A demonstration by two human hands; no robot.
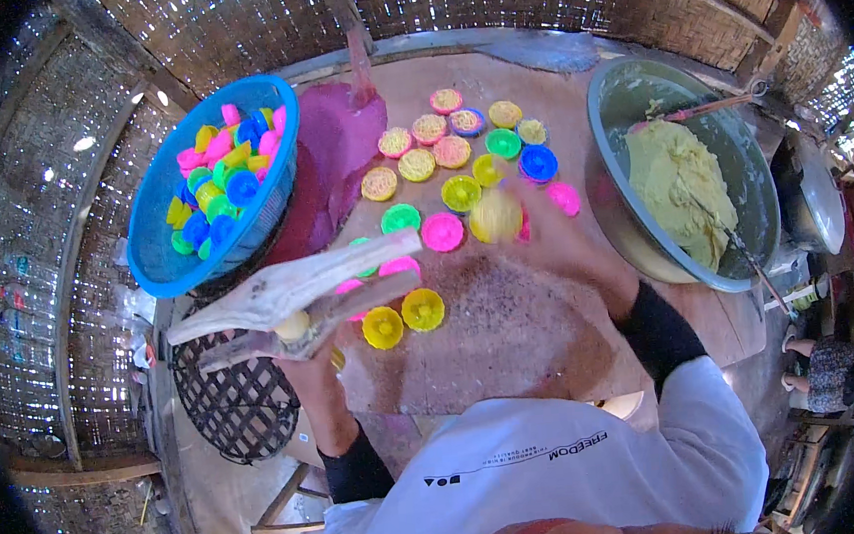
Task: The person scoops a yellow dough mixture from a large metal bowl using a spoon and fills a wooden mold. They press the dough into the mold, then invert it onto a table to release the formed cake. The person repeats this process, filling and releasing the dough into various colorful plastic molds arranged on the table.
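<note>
My left hand [310, 365] grips a pale wooden press [327, 271] with two long arms spread apart in a V. A round, pale lump [292, 325] sits between those arms near my fingers. Smeared by motion, my right hand [556, 225] is over the middle of the table, with a blurred yellow mould [495, 215] at its fingers; pale stuff appears to fill it. Around it lie small fluted moulds, such as a pink one [442, 232] and a blue one [538, 163]. Several farther moulds [417, 164] hold pale, stringy dough. Two yellow moulds [403, 319] lie nearer me.
A blue plastic basket [152, 277] heaped with colourful moulds stands at left. The large grey-green basin [611, 152] at right holds pale dough [676, 182] and a long-handled tool [747, 257]. Below the basket is a dark woven basket [242, 407]. Another person's legs [801, 368] show far right.
</note>
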